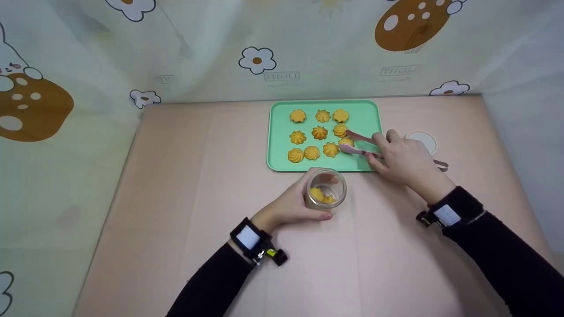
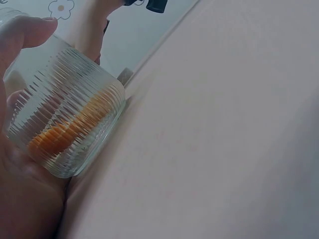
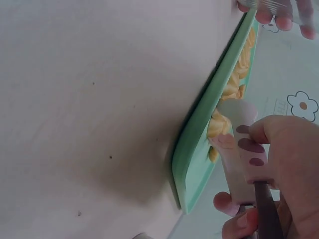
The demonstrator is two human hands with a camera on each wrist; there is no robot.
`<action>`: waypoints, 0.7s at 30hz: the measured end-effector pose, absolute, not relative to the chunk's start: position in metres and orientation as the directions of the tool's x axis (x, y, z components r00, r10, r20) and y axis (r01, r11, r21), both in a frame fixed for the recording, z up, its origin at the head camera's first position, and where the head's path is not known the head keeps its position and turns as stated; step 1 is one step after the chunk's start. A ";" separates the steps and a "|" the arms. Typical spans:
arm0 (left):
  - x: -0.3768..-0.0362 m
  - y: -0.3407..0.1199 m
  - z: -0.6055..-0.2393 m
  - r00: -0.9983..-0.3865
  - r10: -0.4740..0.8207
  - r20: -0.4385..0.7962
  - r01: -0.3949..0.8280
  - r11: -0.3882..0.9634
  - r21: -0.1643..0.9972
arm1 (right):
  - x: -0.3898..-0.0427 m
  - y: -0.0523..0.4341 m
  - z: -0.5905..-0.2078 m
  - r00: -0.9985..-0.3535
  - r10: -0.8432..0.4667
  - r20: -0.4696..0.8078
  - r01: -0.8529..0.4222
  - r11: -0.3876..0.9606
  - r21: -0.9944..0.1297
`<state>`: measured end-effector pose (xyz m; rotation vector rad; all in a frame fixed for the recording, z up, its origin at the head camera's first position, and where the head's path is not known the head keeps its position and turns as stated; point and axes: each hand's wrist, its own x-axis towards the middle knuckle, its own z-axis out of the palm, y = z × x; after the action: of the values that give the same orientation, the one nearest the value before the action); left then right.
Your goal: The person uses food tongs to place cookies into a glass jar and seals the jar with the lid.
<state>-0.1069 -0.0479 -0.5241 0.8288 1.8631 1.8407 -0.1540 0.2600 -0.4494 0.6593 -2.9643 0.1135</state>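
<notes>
My left hand (image 1: 293,202) grips a clear ribbed glass jar (image 2: 67,109) just in front of the tray, its mouth facing up. A few yellow cookies (image 1: 317,193) lie at the jar's bottom. In my right hand (image 1: 403,160) is a pair of pink tongs (image 1: 352,149), held over the right side of a green tray (image 1: 278,165). The tongs' tips stand at a swirled cookie (image 1: 346,142) near the right end of the rows; whether they pinch it I cannot tell. Several piped cookies (image 1: 319,132) sit in rows on the tray.
A round whitish lid (image 1: 423,141) lies on the table (image 1: 198,176) right of the tray, partly behind my right hand. A patterned curtain (image 1: 202,53) hangs along the table's back and left edges. Each wrist wears a black band with a camera.
</notes>
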 end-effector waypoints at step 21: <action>-0.107 -0.048 -0.523 -0.741 0.656 0.140 0.152 -0.039 0.988 | -0.155 0.268 -0.448 -0.883 -0.425 0.198 -0.456 0.878 -0.146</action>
<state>-0.1066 -0.0480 -0.5229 0.8520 1.8688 1.8346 -0.1554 0.2678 -0.4479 0.6819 -2.8883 0.2832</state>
